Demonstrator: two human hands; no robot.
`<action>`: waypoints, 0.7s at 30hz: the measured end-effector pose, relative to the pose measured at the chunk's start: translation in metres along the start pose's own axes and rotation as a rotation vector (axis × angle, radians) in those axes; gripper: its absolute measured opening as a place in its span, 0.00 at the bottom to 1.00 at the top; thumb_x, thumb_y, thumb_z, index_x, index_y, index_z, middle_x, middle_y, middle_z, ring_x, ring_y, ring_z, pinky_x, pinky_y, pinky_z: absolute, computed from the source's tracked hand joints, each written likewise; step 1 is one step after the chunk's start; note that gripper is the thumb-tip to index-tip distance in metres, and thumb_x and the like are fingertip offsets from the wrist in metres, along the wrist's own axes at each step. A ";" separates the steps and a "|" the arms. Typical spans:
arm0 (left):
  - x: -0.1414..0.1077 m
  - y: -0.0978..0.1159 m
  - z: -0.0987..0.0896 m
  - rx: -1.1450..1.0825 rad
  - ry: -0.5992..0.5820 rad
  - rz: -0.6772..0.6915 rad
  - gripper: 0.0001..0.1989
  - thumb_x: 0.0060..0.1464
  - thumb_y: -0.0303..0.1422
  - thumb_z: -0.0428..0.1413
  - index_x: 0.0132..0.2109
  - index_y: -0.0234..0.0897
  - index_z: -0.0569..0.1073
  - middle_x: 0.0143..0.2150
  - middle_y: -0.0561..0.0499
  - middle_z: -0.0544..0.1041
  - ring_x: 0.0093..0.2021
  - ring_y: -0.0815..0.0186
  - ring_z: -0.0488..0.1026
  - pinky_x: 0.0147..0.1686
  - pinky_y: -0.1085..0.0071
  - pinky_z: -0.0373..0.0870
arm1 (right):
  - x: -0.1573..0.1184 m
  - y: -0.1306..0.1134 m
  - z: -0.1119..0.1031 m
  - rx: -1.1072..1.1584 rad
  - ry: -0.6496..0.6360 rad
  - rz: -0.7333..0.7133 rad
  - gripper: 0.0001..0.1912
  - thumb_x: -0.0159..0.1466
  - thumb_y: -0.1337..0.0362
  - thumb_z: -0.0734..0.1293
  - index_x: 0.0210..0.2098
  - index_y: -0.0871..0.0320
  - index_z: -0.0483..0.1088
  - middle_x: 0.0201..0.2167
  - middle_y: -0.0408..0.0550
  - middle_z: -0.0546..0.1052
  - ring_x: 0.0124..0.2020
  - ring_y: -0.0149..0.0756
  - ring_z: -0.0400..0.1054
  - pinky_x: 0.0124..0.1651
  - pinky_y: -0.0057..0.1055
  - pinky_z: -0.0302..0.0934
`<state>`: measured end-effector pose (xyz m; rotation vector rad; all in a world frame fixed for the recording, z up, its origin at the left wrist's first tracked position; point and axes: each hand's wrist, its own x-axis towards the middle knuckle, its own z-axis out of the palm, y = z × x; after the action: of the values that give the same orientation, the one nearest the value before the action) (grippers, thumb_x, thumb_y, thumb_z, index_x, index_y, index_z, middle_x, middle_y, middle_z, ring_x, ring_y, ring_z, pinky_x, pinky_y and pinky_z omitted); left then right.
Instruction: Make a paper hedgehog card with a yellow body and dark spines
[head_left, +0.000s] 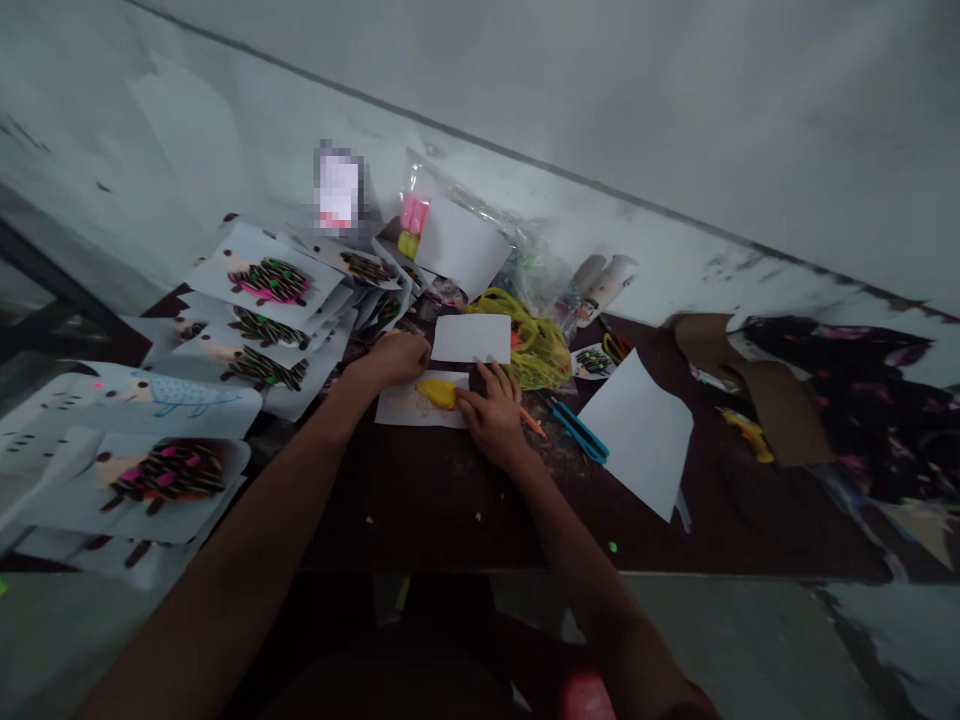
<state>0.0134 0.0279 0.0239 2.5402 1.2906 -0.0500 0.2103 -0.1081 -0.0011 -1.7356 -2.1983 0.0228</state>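
A white sheet (390, 408) with a drawn outline lies on the dark table, and a flat yellow shape (436, 394), perhaps modelling clay, covers part of the drawing. My right hand (491, 408) rests at the sheet's right side with fingers apart, its thumb by the yellow shape's right end. Its fingertips reach the lower edge of a blank white card (471, 338) just beyond. At the sheet's upper left, my left hand (401, 356) is closed with fingers curled under; anything inside it is hidden.
Pictures of hedgehogs (266, 280) are piled at the left. A yellow net bag (536, 345) and a clear plastic bag (536, 265) lie behind. Blue-handled scissors (581, 432), an orange pencil (533, 422) and a white sheet (645, 435) are to the right, with a yellow cutter (750, 435) farther off.
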 end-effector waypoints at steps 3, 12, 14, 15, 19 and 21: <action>0.000 0.000 0.001 -0.040 0.031 -0.004 0.13 0.50 0.26 0.54 0.39 0.40 0.81 0.40 0.45 0.83 0.43 0.57 0.77 0.47 0.65 0.68 | -0.003 0.000 -0.001 -0.019 0.014 -0.006 0.15 0.72 0.58 0.63 0.51 0.49 0.80 0.71 0.51 0.62 0.75 0.51 0.46 0.73 0.56 0.44; 0.003 -0.011 0.012 -0.125 0.033 0.099 0.18 0.53 0.26 0.52 0.44 0.44 0.84 0.40 0.49 0.85 0.43 0.60 0.78 0.51 0.66 0.66 | -0.003 -0.004 -0.005 -0.062 -0.032 -0.058 0.14 0.72 0.57 0.64 0.53 0.46 0.78 0.72 0.51 0.61 0.75 0.52 0.46 0.72 0.60 0.43; 0.004 -0.013 0.013 -0.129 0.045 0.107 0.18 0.52 0.26 0.53 0.43 0.44 0.85 0.39 0.49 0.85 0.42 0.60 0.78 0.49 0.66 0.66 | -0.004 -0.004 -0.007 -0.080 -0.038 -0.075 0.14 0.72 0.57 0.64 0.53 0.47 0.78 0.71 0.52 0.62 0.75 0.52 0.45 0.72 0.61 0.42; 0.005 -0.015 0.014 -0.129 0.052 0.112 0.18 0.52 0.26 0.53 0.43 0.44 0.85 0.38 0.49 0.85 0.41 0.60 0.78 0.49 0.67 0.66 | -0.005 -0.004 -0.007 -0.090 -0.040 -0.081 0.14 0.72 0.57 0.64 0.53 0.47 0.78 0.71 0.52 0.62 0.75 0.53 0.46 0.71 0.61 0.42; 0.006 -0.017 0.018 -0.122 0.074 0.120 0.18 0.52 0.26 0.53 0.43 0.44 0.85 0.37 0.50 0.85 0.40 0.62 0.77 0.47 0.69 0.66 | -0.009 -0.003 -0.010 -0.126 -0.052 -0.094 0.16 0.72 0.56 0.65 0.55 0.48 0.77 0.70 0.55 0.63 0.74 0.55 0.48 0.70 0.63 0.43; 0.006 -0.018 0.019 -0.123 0.083 0.117 0.18 0.52 0.26 0.53 0.43 0.44 0.85 0.37 0.50 0.85 0.39 0.62 0.77 0.45 0.69 0.66 | -0.012 -0.002 -0.010 -0.131 -0.050 -0.091 0.15 0.72 0.56 0.65 0.55 0.47 0.77 0.70 0.55 0.64 0.74 0.55 0.49 0.70 0.63 0.44</action>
<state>0.0041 0.0375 0.0006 2.5293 1.1345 0.1559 0.2131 -0.1215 0.0059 -1.7170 -2.3613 -0.1034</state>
